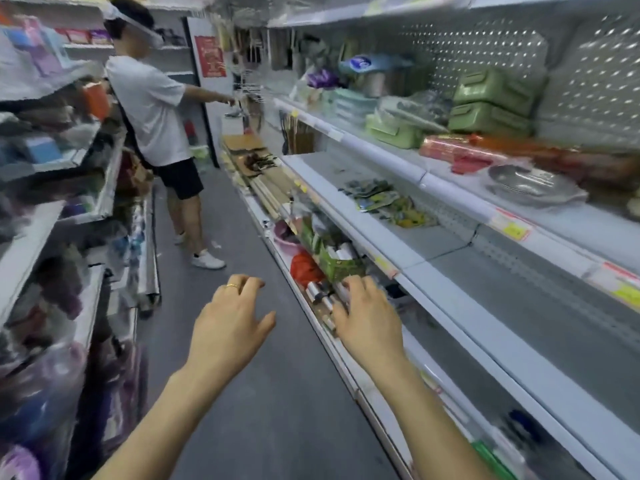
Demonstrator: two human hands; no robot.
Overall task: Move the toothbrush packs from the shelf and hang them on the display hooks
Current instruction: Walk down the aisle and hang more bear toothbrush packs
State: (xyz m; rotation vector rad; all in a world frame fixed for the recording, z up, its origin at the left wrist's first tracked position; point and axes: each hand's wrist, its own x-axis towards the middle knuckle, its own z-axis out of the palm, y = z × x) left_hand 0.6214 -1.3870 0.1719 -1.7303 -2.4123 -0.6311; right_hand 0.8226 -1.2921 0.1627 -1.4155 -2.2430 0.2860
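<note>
Green-yellow flat packs, likely the toothbrush packs, lie heaped on the middle shelf, ahead and up-right of both hands; the right hand is nearer, loosely spread, empty; the left hand hovers relaxed, empty.

No legible text anywhere. Print on red poster at aisle end blurred beyond reading; likewise yellow-and-red price tags along shelf edge and blue-and-white pack label.
</note>
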